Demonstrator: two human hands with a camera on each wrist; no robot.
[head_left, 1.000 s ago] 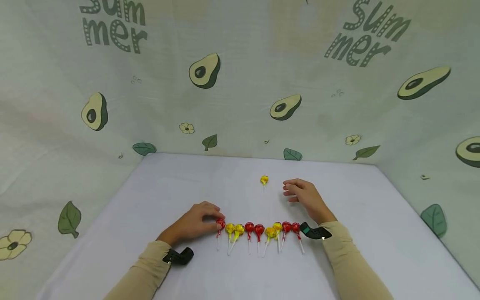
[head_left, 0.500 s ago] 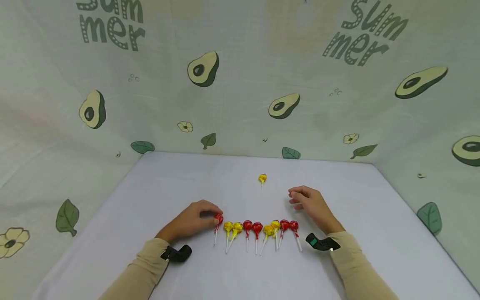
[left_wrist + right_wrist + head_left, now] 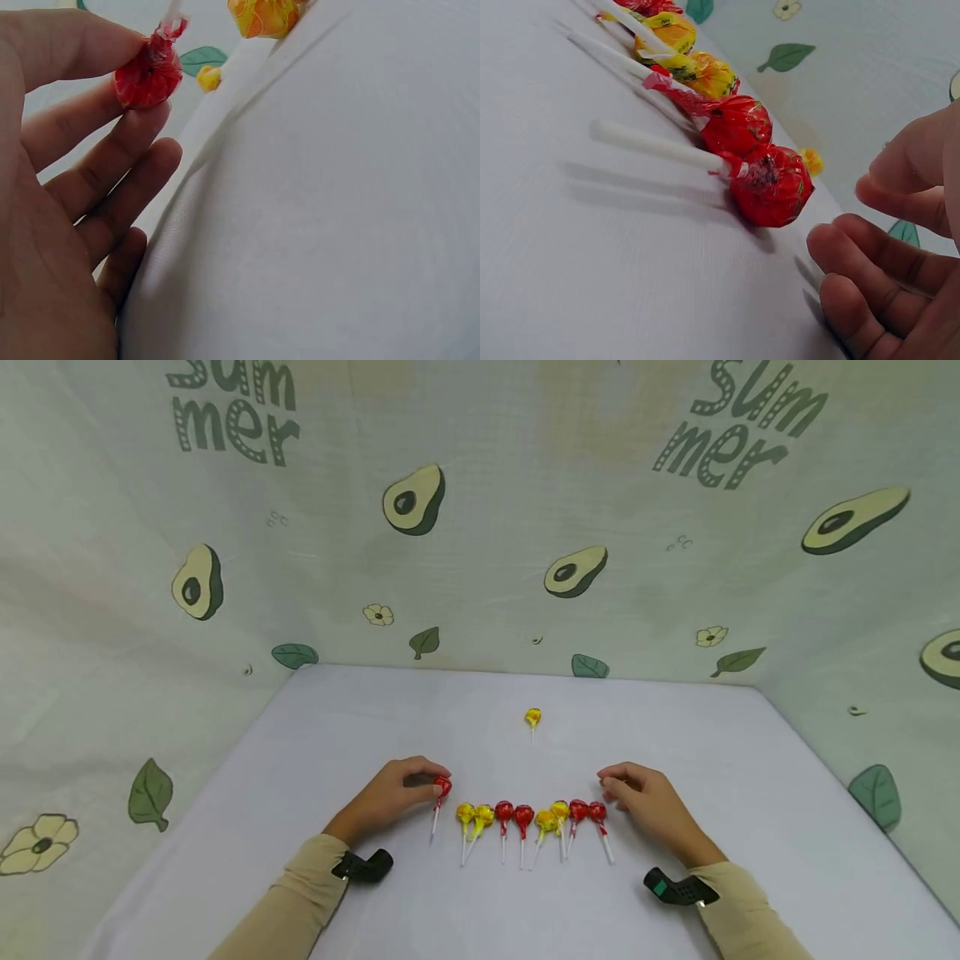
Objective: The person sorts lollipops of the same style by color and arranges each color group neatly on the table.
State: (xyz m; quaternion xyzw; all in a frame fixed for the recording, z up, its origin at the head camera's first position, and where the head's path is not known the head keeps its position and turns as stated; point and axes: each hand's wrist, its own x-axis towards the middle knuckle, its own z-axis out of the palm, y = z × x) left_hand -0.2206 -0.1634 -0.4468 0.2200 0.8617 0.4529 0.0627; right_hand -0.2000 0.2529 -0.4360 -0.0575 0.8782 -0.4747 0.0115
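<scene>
My left hand [image 3: 393, 795] pinches a red-wrapped lollipop [image 3: 148, 76] by its head between thumb and fingers, the white stick pointing toward me in the head view. That lollipop is at the left end of a row, a little farther back than the others. Right of it lie two yellow lollipops [image 3: 475, 815], two red ones [image 3: 513, 815], two more yellow ones [image 3: 553, 818] and two more red ones. My right hand [image 3: 652, 806] holds nothing, its fingers loosely bent just beyond the head of the rightmost red lollipop [image 3: 772, 185].
A single yellow lollipop [image 3: 532, 717] lies apart, farther back on the white table [image 3: 360, 710]. Behind the table hangs a pale cloth [image 3: 480, 527] printed with avocados, leaves and flowers. Black straps with small devices [image 3: 678, 889] sit on both wrists.
My left hand has moved slightly back with the red lollipop, off the line of the row. My right hand has come nearer and to the right, from beside the lone yellow lollipop to the row's right end.
</scene>
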